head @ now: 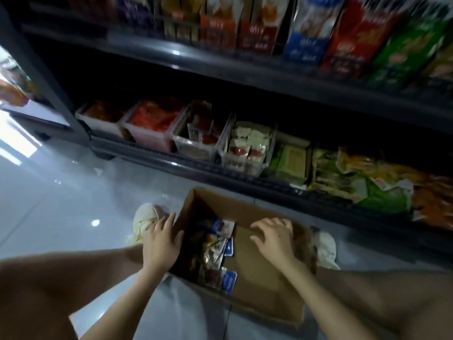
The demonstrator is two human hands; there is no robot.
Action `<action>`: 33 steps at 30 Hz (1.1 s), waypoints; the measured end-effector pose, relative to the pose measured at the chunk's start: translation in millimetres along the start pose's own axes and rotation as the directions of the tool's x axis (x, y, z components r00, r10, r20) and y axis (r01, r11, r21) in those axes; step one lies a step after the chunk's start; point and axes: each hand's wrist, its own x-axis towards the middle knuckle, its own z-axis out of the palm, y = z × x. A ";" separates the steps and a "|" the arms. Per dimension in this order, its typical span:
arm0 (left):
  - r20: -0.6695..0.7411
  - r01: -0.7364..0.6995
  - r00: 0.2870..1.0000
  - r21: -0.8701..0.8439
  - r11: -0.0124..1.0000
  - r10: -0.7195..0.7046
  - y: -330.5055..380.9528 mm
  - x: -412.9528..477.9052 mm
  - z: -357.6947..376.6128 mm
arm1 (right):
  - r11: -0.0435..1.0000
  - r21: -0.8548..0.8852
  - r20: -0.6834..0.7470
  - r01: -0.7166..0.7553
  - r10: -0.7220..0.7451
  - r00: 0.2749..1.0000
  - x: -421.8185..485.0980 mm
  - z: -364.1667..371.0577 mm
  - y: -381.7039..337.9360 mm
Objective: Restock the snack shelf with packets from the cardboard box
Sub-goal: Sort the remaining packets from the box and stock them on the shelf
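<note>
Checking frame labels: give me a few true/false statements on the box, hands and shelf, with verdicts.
1. The cardboard box stands open on the floor. True.
2. The left hand holds a packet. False: it rests on the box's left wall and holds nothing.
3. The packets lie in the left part of the box. True.
4. The right hand reaches into a shelf bin. False: it rests on cardboard at the box's right side.
5. Clear bins on the lowest shelf hold packets. True.
</note>
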 end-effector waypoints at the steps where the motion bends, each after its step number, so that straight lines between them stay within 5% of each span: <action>1: 0.018 0.019 1.000 -0.018 1.000 -0.019 -4.5 -1.2 6.6 | 1.000 0.006 0.078 -0.026 0.026 0.997 -1.1 16.7 -0.7; 6: 0.112 0.036 0.993 -0.120 0.992 -0.022 -23.0 -6.3 31.4 | 0.945 0.186 0.347 -0.268 0.192 0.918 8.4 97.8 -2.6; 13: 0.093 0.090 0.993 -0.142 0.986 -0.077 -30.2 -11.1 40.5 | 0.557 0.430 0.566 -0.711 0.448 0.692 36.7 166.5 -12.1; 19: 0.073 0.084 0.994 -0.113 0.990 -0.076 -29.3 -10.7 44.1 | 0.238 0.456 0.627 -0.857 0.598 0.500 64.6 190.4 -16.7; 24: 0.059 0.067 0.996 -0.097 0.993 -0.061 -32.0 -10.4 46.7 | 0.027 0.501 0.703 -0.865 0.571 0.424 57.8 188.4 -27.3; 29: 0.037 0.059 0.998 -0.094 0.994 -0.056 -33.8 -11.0 47.9 | 0.040 0.528 0.691 -0.848 0.561 0.456 28.4 168.4 -9.2; 33: 0.035 0.044 0.999 -0.088 0.995 -0.041 -34.1 -10.1 49.1 | 0.049 0.488 0.685 -0.872 0.598 0.417 -0.5 170.1 22.5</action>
